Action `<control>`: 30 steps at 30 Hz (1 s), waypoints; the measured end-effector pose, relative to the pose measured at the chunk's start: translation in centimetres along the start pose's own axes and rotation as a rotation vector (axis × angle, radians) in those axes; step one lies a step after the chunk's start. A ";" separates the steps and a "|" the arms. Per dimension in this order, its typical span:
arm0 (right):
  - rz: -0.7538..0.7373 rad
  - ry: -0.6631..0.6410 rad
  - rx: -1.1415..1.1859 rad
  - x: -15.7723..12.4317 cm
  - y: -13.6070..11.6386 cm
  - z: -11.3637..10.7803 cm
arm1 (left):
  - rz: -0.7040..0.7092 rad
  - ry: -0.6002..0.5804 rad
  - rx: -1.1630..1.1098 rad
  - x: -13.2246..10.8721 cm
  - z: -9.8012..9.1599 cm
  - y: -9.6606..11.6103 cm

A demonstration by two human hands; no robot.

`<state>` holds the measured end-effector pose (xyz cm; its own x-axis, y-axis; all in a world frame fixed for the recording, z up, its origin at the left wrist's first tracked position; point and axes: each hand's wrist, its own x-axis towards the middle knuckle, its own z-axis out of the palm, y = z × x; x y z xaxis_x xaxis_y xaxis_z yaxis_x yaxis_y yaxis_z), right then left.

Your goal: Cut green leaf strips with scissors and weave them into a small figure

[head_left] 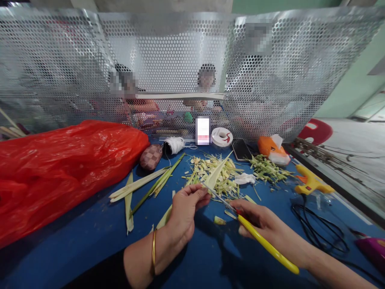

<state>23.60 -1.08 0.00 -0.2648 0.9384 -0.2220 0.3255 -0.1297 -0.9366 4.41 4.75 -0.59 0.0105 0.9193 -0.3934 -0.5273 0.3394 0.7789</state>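
Observation:
My left hand [187, 208] pinches the lower end of a pale green leaf strip [217, 173], whose pointed tip slants up and to the right. In my right hand [267, 224] are scissors [264, 244] with yellow handles, fingers closed round them. The scissor blades reach toward the leaf close to my left fingertips; whether they touch it I cannot tell. Behind the leaf lies a heap of cut leaf scraps [231, 176]. One short cut piece [219, 220] rests on the blue table [192, 265] below the blades. Longer leaf strips [141, 184] lie left of my left hand.
A red plastic bag [66, 172] covers the left side. Farther back are a checkered case [150, 156], white thread [173, 145], a ribbon spool [221, 137], a phone [241, 150] and a tissue pack [273, 149]. A yellow glue gun [313, 182] lies right. People sit behind a perforated metal screen [168, 48].

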 end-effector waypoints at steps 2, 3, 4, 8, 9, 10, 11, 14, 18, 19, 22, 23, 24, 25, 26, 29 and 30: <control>-0.001 0.004 0.008 0.0 0.2 -0.1 | -0.007 0.001 0.006 0.1 0.0 0.0; -0.005 0.004 0.013 0.1 0.3 -0.1 | -0.009 0.001 0.010 0.1 0.0 0.0; -0.009 0.005 0.018 0.1 0.3 -0.1 | -0.010 0.000 0.014 0.1 0.0 0.0; -0.018 0.006 0.027 0.1 0.4 -0.2 | -0.004 -0.010 0.015 0.1 0.0 0.0; -0.018 0.007 0.024 0.1 0.3 -0.2 | -0.004 -0.011 0.013 0.1 0.0 0.0; -0.017 0.009 0.018 0.1 0.2 -0.1 | -0.003 -0.013 0.013 0.1 0.0 0.0; -0.014 0.012 0.011 0.1 0.2 -0.1 | -0.003 -0.014 0.014 0.2 0.0 -0.1; -0.009 0.021 0.004 0.2 0.1 -0.1 | -0.006 -0.014 0.017 0.3 -0.1 -0.1; -0.015 0.015 -0.001 0.3 0.2 -0.2 | -0.014 -0.023 0.012 0.4 -0.2 0.0; -0.022 0.007 -0.008 0.4 0.2 -0.2 | -0.017 -0.021 0.017 0.4 -0.1 0.0; -0.050 -0.006 -0.032 0.4 0.0 -0.1 | -0.024 0.000 0.045 0.4 0.0 0.2; -0.060 -0.005 -0.039 0.4 -0.1 -0.1 | -0.026 0.006 0.054 0.4 0.0 0.3; -0.067 -0.004 -0.047 0.4 -0.1 -0.1 | -0.027 0.009 0.061 0.4 0.0 0.3; -0.072 -0.001 -0.057 0.4 -0.2 -0.1 | -0.027 0.010 0.063 0.4 0.0 0.4; -0.076 -0.002 -0.068 0.4 -0.2 -0.1 | -0.029 0.009 0.062 0.4 0.0 0.4; -0.088 -0.005 -0.095 0.5 0.0 -0.1 | -0.031 0.007 0.056 0.5 0.0 0.4; -0.093 -0.006 -0.102 0.5 0.1 -0.2 | -0.032 0.007 0.055 0.5 0.0 0.4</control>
<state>23.62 -0.55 -0.13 -0.3033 0.9429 -0.1378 0.3896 -0.0092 -0.9209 4.16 5.32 -0.48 0.0203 0.9063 -0.4222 -0.4795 0.3794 0.7913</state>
